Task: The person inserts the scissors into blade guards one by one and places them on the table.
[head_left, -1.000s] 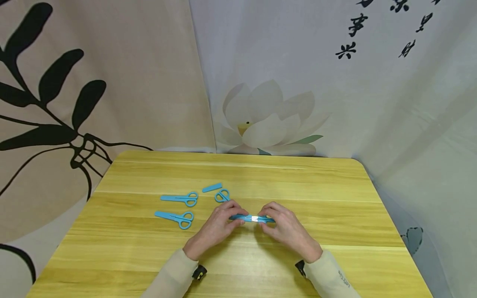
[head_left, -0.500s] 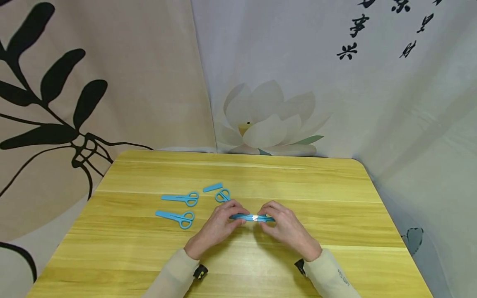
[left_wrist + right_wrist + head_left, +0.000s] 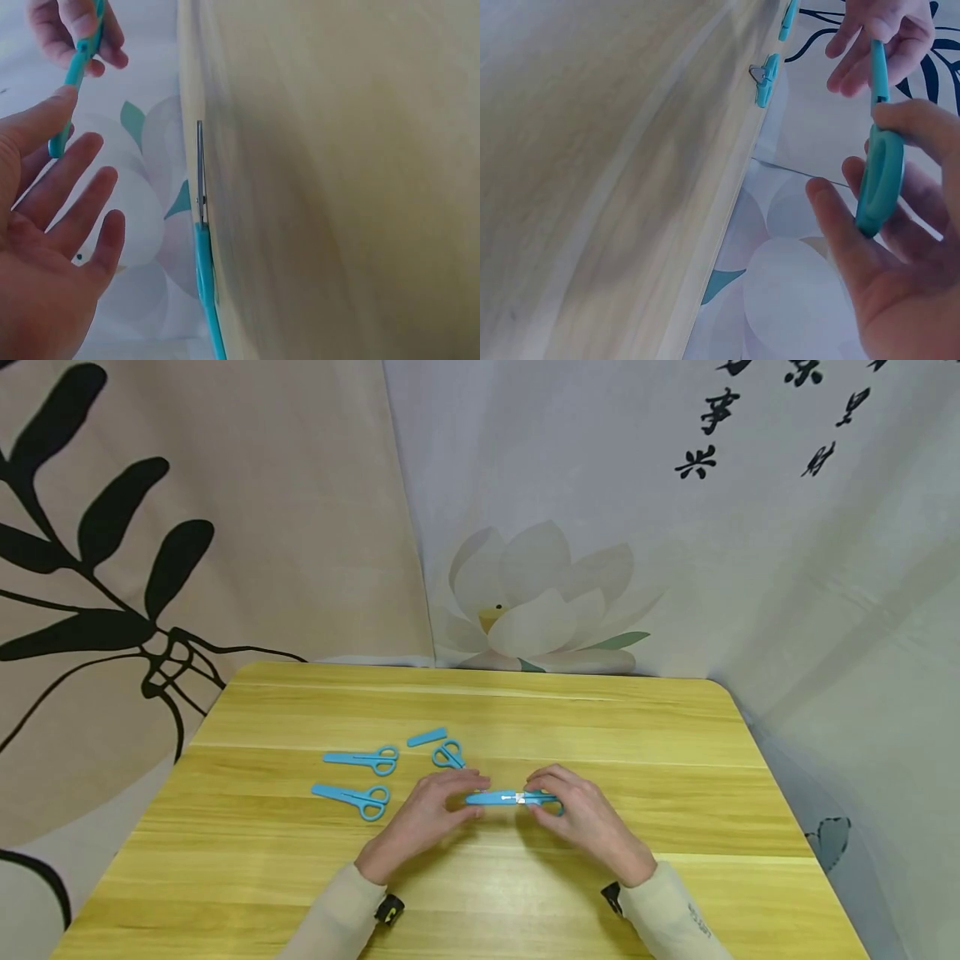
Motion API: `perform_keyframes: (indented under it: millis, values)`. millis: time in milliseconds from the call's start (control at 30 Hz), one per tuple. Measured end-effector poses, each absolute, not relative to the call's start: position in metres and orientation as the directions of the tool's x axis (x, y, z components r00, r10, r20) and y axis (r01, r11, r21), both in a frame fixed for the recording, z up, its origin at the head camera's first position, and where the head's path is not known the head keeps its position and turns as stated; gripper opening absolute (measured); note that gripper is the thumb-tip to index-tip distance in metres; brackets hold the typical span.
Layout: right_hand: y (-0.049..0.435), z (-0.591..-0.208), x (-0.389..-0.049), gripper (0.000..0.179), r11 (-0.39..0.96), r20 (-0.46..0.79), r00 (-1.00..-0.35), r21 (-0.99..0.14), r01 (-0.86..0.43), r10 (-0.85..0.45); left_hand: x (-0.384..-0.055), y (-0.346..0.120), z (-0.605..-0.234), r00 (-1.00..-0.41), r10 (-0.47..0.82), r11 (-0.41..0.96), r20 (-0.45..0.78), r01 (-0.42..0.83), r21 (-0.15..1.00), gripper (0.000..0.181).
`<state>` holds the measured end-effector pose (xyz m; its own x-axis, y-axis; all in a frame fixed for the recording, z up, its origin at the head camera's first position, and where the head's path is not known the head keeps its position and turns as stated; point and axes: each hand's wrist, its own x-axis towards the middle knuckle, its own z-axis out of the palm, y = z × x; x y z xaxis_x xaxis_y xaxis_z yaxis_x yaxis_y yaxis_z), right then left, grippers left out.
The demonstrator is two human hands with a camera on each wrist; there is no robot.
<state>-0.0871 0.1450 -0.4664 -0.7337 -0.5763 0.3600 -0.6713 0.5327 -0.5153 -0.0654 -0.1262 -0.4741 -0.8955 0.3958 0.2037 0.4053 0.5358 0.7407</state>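
Observation:
My right hand [image 3: 581, 810] pinches the blue handles of a pair of scissors, whose finger loop [image 3: 885, 172] shows in the right wrist view. A blue blade cover [image 3: 491, 798] sits over most of the blades, with a short strip of bare metal between it and the handles. Around the cover's far end, my left hand [image 3: 427, 806] has its thumb and fingers spread, the thumb overlapping the cover in the left wrist view. Just beyond the left fingers lies an uncovered pair of scissors [image 3: 448, 753], its blades hidden by that hand in the head view.
Two covered pairs of scissors lie on the left of the wooden table [image 3: 637, 877]: an upper pair [image 3: 362, 760] and a lower pair [image 3: 352, 797]. A loose blue blade cover [image 3: 427, 737] is farther back. A printed curtain [image 3: 585, 485] hangs behind the table.
My left fingers have loosened from the blade cover and drawn slightly left, exposing its end. My right hand and the scissors have shifted slightly right.

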Motion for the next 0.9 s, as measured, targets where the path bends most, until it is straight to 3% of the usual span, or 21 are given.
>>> perform_keyframes:
  millis: [267, 900]
  values:
    - [0.1432, -0.4649, -0.0856, 0.019, 0.523, 0.359, -0.747, -0.547, -0.654, -0.560, -0.0633, -0.1273, -0.4733, -0.901, 0.378, 0.538, 0.215, 0.402, 0.741, 0.029]
    - [0.1355, -0.4603, -0.0857, 0.016, 0.516, 0.353, -0.751, -0.562, -0.647, -0.558, -0.0649, -0.1307, -0.4687, -0.902, 0.367, 0.535, 0.226, 0.403, 0.743, 0.027]
